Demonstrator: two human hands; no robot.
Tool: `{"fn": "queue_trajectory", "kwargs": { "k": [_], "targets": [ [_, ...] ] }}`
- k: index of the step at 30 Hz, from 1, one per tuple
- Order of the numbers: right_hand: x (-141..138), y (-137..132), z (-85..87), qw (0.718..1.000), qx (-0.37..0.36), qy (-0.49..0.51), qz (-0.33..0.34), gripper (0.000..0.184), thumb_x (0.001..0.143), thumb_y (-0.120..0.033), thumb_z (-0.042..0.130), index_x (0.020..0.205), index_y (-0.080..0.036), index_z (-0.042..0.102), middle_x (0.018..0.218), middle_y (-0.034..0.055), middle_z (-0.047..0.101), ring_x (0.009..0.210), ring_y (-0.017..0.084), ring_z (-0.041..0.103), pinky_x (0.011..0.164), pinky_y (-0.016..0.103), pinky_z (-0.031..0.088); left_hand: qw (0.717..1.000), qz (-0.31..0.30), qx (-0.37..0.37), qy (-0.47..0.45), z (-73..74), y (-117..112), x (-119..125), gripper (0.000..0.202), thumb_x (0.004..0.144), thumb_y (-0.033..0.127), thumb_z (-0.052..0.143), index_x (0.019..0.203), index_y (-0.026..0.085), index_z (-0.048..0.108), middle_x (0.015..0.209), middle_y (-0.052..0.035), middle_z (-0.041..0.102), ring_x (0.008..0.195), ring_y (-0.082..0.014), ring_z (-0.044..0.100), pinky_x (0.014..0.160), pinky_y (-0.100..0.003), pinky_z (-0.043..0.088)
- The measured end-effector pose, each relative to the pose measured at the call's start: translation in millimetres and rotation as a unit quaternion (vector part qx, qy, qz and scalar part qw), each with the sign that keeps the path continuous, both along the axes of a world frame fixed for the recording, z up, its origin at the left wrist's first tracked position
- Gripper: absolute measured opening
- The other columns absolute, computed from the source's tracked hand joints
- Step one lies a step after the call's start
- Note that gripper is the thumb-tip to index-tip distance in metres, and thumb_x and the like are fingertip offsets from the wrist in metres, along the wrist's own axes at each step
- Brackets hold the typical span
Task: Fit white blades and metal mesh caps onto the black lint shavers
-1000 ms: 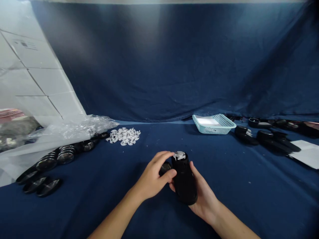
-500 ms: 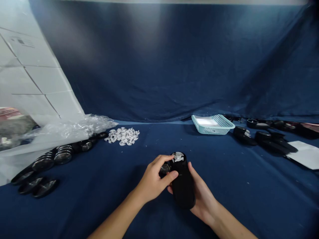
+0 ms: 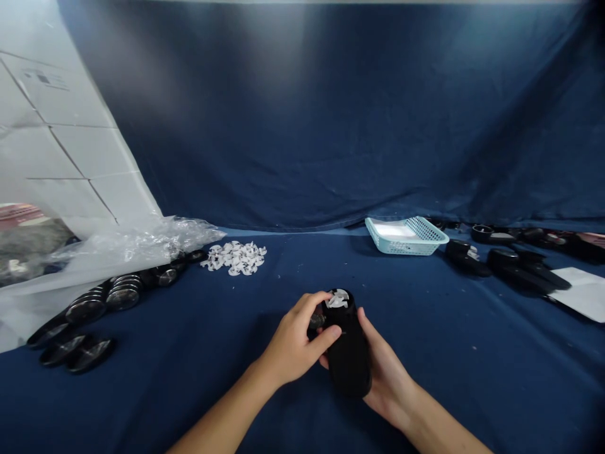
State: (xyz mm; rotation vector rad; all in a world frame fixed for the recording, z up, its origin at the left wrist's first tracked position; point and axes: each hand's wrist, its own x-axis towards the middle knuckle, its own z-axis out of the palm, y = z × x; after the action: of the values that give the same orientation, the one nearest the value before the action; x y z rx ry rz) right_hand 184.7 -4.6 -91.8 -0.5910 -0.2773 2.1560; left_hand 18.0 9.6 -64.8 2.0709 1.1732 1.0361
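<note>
The right hand [image 3: 385,372] closes round a black cylindrical body [image 3: 348,359]; the curled left hand [image 3: 293,340] grips a small dark disc [image 3: 316,321], best kept level.

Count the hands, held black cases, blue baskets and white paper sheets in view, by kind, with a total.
Left hand: 1
Right hand: 1
Held black case: 1
Light blue basket: 1
White paper sheet: 1
Total: 5

The black housing [image 3: 348,356] looks like matt plastic, on smooth navy cloth [image 3: 449,353].
</note>
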Motion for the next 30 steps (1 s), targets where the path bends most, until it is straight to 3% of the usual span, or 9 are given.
{"fn": "queue_trajectory", "kwargs": {
  "k": [6,12,15,20,25,30],
  "targets": [
    [-0.9,-3.5,-0.2,0.998,-0.013,-0.054,0.027,0.061,0.084,-0.060,0.057,0.120,-0.011,0.062,0.096,0.0121,0.072,0.079,0.021,0.068,0.084,0.034,0.050,1.000,0.002,0.002,-0.011,0.7,0.7,0.2,0.040,0.087,0.033,0.059,0.125,0.027,0.051,0.120,-0.0063,0.059,0.109,-0.0244,0.057,0.095,-0.039,0.045],
    [-6.6,-7.8,4.4,0.992,0.059,-0.101,0.048,0.071,0.086,-0.067,0.045,0.112,-0.004,0.065,0.089,0.0165,0.071,0.080,0.024,0.068,0.083,0.036,0.049,0.993,0.030,-0.047,-0.100,-2.3,3.3,0.8,0.023,0.093,0.035,0.051,0.111,0.025,0.061,0.115,-0.0047,0.060,0.098,-0.0194,0.061,0.084,-0.031,0.050],
    [-9.7,-11.6,7.2,0.986,0.068,-0.154,0.017,0.065,0.086,-0.066,0.047,0.115,-0.010,0.062,0.097,0.0132,0.070,0.080,0.023,0.068,0.081,0.037,0.050,0.984,0.047,-0.057,-0.164,-5.8,4.4,0.9,0.018,0.090,0.034,0.056,0.098,0.022,0.065,0.117,-0.0057,0.059,0.090,-0.0169,0.062,0.071,-0.026,0.052],
    [-12.0,-14.3,6.3,0.966,0.139,-0.214,-0.053,0.055,0.087,-0.061,0.051,0.128,-0.024,0.053,0.102,0.0068,0.067,0.079,0.020,0.066,0.079,0.037,0.050,0.970,0.066,-0.070,-0.225,-3.9,2.2,1.2,0.013,0.081,0.028,0.066,0.087,0.018,0.069,0.116,-0.0087,0.058,0.091,-0.0199,0.063,0.067,-0.028,0.056],
    [-13.0,-13.9,6.7,0.937,0.180,-0.286,-0.083,0.060,0.085,-0.062,0.053,0.135,-0.030,0.045,0.100,0.0046,0.067,0.076,0.020,0.065,0.079,0.038,0.050,0.964,0.071,-0.087,-0.243,5.1,-0.3,0.9,0.012,0.077,0.026,0.070,0.082,0.015,0.072,0.115,-0.0121,0.060,0.101,-0.0245,0.063,0.076,-0.031,0.056],
    [-12.5,-14.7,8.8,0.932,0.172,-0.305,-0.090,0.065,0.083,-0.065,0.053,0.135,-0.028,0.044,0.097,0.0059,0.068,0.074,0.021,0.066,0.076,0.038,0.051,0.962,0.045,-0.102,-0.249,3.8,1.8,0.9,0.014,0.078,0.027,0.071,0.085,0.015,0.072,0.118,-0.0130,0.059,0.098,-0.0231,0.065,0.079,-0.033,0.055]
  ]
}}
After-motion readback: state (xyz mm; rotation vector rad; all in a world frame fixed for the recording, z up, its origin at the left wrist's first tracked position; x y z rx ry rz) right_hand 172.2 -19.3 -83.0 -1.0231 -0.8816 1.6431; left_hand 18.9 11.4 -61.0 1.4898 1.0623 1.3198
